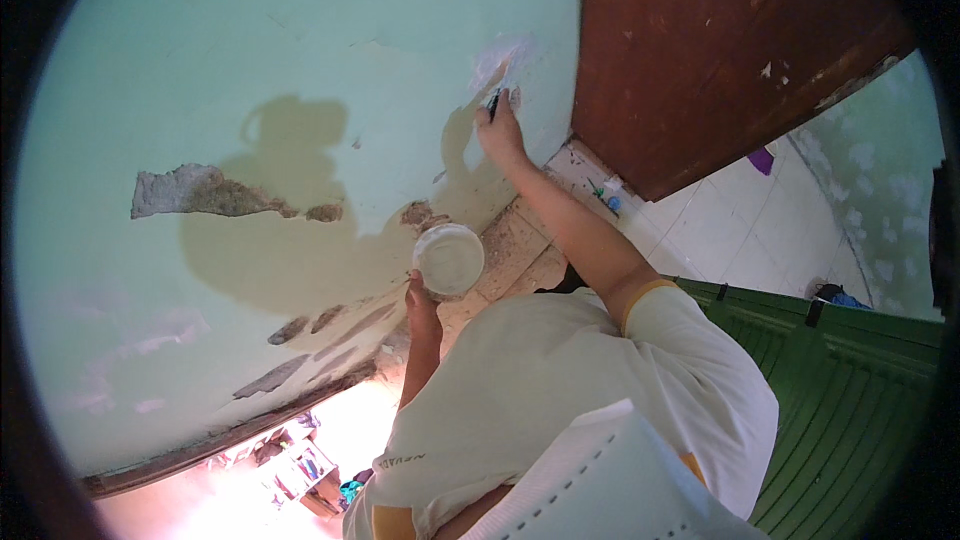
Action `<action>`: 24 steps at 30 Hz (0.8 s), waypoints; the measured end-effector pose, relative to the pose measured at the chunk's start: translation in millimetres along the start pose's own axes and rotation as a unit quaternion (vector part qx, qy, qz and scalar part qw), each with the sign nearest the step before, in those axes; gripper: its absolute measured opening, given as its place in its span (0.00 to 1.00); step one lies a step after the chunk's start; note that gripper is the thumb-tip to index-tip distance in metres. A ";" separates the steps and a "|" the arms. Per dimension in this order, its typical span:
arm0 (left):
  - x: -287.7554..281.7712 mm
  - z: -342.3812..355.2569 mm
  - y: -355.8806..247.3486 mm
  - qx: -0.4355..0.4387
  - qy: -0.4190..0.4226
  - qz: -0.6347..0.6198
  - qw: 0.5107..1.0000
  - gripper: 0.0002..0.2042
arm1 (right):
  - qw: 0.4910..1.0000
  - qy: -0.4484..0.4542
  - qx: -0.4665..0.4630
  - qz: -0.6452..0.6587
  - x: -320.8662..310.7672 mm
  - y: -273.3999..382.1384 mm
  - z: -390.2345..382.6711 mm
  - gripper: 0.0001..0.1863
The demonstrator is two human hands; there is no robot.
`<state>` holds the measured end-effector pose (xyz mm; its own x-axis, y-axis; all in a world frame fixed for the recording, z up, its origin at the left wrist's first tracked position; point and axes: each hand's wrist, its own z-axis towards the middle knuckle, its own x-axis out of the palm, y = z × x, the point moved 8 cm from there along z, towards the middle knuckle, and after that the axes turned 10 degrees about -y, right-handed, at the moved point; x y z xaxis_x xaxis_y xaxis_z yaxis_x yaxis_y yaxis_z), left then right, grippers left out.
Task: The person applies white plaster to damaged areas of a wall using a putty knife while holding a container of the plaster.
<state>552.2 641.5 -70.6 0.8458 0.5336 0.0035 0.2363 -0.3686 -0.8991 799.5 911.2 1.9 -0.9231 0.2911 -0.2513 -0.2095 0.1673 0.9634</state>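
In my left hand [423, 312] is a round white tub [449, 260], gripped by its side near the lower wall; its pale inside faces up. My right arm reaches forward to the green wall [400, 70]. There my right hand [503, 132] is closed on a small dark-handled tool [494, 105]. The tool's far end is too small to make out. Just beyond those fingers, a whitish smeared patch [500, 55] marks the wall. Shadows of my head and arm fall across the paint.
Bare grey patches [200, 192] and peeling spots break the wall's paint. A brown wooden panel [720, 50] stands at the far right. Pale floor tiles [715, 215] lie below it. Green slatted panels [840, 390] are behind me at right. A bright opening with a small shelf [303, 470] shows lower left.
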 end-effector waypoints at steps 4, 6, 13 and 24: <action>7.1 0.6 -5.8 -0.007 0.006 0.002 1.000 0.38 | 0.992 -0.096 -0.064 0.057 -6.8 -2.2 -15.6 0.38; 7.6 -3.5 -8.5 -0.007 0.004 -0.004 1.000 0.37 | 0.984 -0.145 -0.087 0.047 -16.7 -9.0 -4.5 0.38; 3.9 -2.2 -8.3 -0.001 -0.024 0.013 1.000 0.37 | 0.996 -0.067 -0.052 0.014 -0.5 -10.8 36.3 0.40; 10.0 -3.5 -10.2 0.001 0.010 0.036 0.999 0.36 | 0.985 -0.131 -0.041 0.102 -23.9 -48.5 57.9 0.36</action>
<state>559.9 648.0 -59.9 0.8702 0.4898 -0.0526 0.1727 -0.4034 -0.8986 850.3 950.7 -44.2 -0.8361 0.5457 -0.0565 -0.0632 0.0065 0.9980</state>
